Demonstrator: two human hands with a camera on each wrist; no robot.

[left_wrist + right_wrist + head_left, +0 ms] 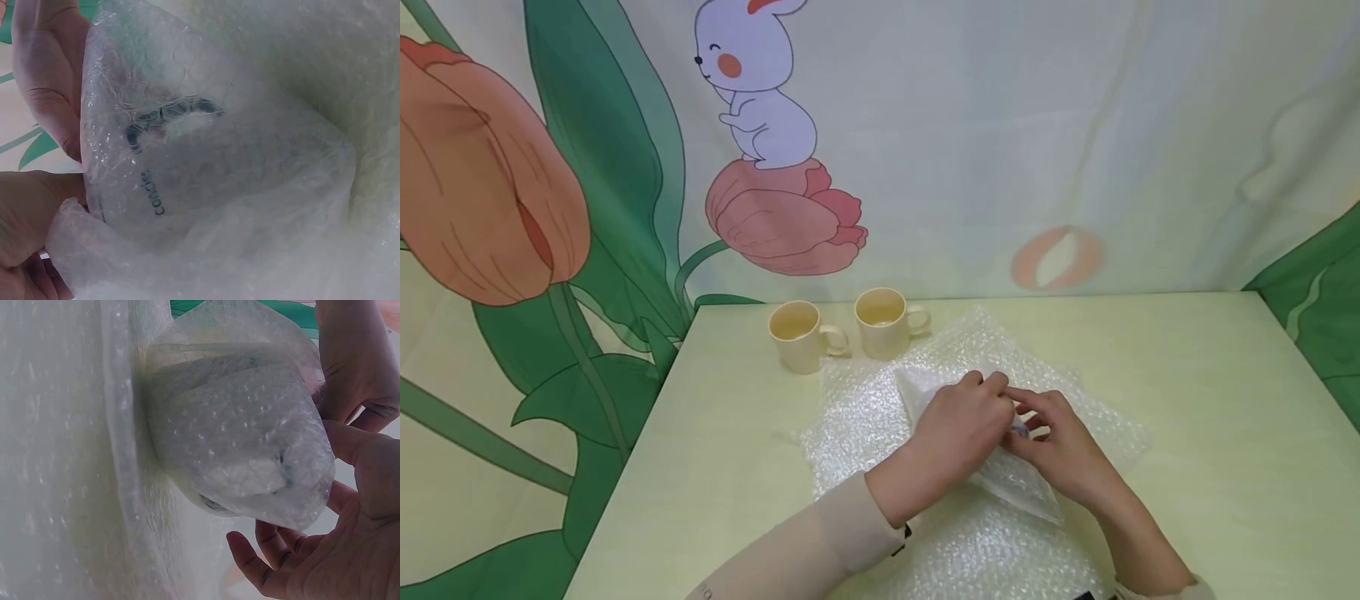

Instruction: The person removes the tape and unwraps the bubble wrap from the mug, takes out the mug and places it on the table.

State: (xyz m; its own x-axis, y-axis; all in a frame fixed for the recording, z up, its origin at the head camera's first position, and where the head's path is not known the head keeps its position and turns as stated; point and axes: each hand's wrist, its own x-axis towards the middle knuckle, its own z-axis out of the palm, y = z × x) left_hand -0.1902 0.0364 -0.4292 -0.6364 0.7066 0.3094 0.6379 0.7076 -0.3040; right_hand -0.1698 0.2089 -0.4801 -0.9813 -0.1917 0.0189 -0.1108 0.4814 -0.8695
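Note:
My left hand (pixel 962 423) pinches the edge of the bubble wrap (pixel 865 429) with curled fingers. Meeting it from the right, my right hand (pixel 1067 442) has its fingertips at the same end of the bundle. In the right wrist view the wrapped item (pixel 237 425) is rounded and mug-shaped, lying on its side under a layer of wrap. Dark lettering (pixel 154 194) and a dark curved band (pixel 175 114) show through the plastic in the left wrist view. The right hand's lower fingers (pixel 253 556) are bent, standing beside the bundle's end.
Two cream mugs, a left one (pixel 800 352) and a right one (pixel 882 337), stand upright just behind the wrap, handles towards the right. More bubble wrap lies spread beneath the bundle on the pale table (pixel 1210 417). A printed cloth backdrop (pixel 962 150) hangs along the table's far edge.

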